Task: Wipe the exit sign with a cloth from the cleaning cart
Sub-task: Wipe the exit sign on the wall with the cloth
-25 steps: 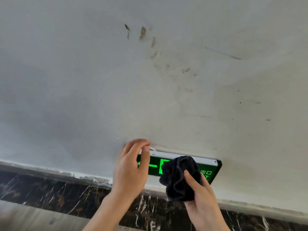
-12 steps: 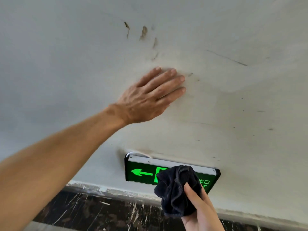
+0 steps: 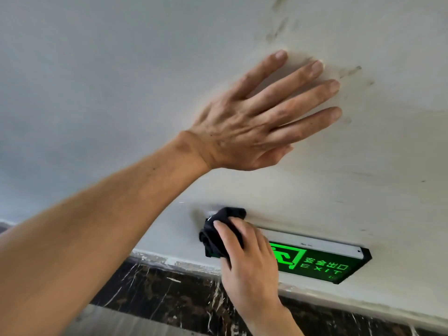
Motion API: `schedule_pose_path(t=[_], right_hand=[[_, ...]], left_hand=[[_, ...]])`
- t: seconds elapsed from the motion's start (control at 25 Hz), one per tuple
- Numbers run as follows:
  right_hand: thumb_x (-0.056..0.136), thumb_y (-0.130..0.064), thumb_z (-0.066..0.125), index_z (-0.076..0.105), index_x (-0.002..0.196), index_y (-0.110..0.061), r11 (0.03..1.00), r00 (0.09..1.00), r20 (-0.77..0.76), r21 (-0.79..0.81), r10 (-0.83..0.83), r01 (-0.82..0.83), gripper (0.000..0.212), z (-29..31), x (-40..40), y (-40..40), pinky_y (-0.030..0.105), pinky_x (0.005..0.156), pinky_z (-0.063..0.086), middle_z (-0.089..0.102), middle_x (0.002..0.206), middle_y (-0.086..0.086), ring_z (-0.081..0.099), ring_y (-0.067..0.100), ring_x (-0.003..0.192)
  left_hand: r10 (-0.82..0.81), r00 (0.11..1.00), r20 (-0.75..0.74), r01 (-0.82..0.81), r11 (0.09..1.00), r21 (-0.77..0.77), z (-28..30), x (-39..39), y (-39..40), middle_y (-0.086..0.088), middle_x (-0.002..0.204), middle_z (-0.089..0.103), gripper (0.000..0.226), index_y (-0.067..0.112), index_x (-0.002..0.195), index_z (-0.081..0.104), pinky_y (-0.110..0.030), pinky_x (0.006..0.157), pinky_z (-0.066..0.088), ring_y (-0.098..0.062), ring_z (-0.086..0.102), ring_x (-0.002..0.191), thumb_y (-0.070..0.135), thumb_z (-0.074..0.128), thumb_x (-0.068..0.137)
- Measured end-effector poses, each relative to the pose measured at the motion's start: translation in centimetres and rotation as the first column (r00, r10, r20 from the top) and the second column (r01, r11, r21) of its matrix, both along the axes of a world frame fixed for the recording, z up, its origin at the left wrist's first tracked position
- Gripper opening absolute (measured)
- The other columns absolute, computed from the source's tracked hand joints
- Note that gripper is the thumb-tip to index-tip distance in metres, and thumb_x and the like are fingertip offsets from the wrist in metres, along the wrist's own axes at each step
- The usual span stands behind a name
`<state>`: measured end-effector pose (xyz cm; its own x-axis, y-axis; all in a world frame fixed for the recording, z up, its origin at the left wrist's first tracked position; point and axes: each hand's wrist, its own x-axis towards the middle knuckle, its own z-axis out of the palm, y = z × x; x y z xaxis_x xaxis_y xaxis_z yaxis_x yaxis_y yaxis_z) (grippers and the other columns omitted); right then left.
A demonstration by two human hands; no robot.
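A green lit exit sign (image 3: 322,261) with a black frame and a silver top edge is mounted low on the white wall. My right hand (image 3: 249,258) presses a bunched black cloth (image 3: 219,229) against the sign's left end, hiding the arrow there. My left hand (image 3: 261,122) lies flat on the wall above the sign, fingers spread, holding nothing.
The white wall (image 3: 97,81) carries dark smudges near the upper right. A dark marble skirting (image 3: 169,297) with white veins runs below the sign. A grey floor strip (image 3: 116,321) shows at the bottom.
My right hand has slid the cloth left along the sign, from its middle to its left end. My left hand left the sign's left end and went flat on the wall above.
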<state>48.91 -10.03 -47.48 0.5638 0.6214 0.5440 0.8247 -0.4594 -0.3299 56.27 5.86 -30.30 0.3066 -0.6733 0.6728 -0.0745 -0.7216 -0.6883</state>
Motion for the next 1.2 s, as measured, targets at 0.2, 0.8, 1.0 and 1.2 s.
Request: schedule_pose_path(t=[0.2,0.8,1.0,1.2], right_hand=[[0.059,-0.016,0.085,0.063,0.123,-0.018,0.964,0.999,-0.017,-0.265,-0.033,0.027,0.068,-2.0,-0.2,3.1,0.044,0.094,0.053,0.068,0.117,0.008,0.063,0.034,0.116],[0.055,-0.019,0.071,0.066,0.102,-0.015,0.941,0.994,0.064,-0.322,-0.085,0.101,0.047,-1.0,2.8,-0.9,0.040,0.099,0.050,0.065,0.098,0.003,0.064,0.027,0.091],[0.050,-0.022,0.077,0.067,0.101,-0.013,0.906,0.975,0.084,-0.359,-0.206,0.223,0.053,-0.6,4.8,-5.4,0.043,0.096,0.052,0.066,0.095,0.004,0.065,0.028,0.090],[0.047,-0.021,0.082,0.068,0.101,-0.011,0.864,0.940,0.076,-0.373,-0.334,0.337,0.057,-0.4,6.4,-9.2,0.043,0.093,0.054,0.067,0.094,0.005,0.067,0.028,0.090]], left_hand=[[-0.019,1.000,0.005,0.019,1.000,-0.013,0.0,0.2,-0.3,-0.012,0.143,0.059,0.049,0.016,0.143,0.046,-0.054,0.115,0.030,-0.034,0.049,0.134,0.029,0.036,0.097],[0.070,0.996,0.048,-0.071,0.997,0.017,0.1,-0.3,0.3,-0.011,0.150,0.047,0.060,0.013,0.147,0.044,-0.053,0.118,0.026,-0.034,0.044,0.139,0.031,0.055,0.091],[0.066,0.997,0.050,-0.068,0.997,0.033,0.2,-0.6,0.1,-0.012,0.149,0.047,0.061,0.011,0.146,0.048,-0.052,0.119,0.022,-0.034,0.044,0.139,0.030,0.059,0.089],[0.072,0.996,0.059,-0.074,0.997,0.028,0.1,-0.6,0.3,-0.012,0.151,0.045,0.062,0.011,0.147,0.048,-0.053,0.119,0.024,-0.034,0.043,0.140,0.032,0.059,0.090]])
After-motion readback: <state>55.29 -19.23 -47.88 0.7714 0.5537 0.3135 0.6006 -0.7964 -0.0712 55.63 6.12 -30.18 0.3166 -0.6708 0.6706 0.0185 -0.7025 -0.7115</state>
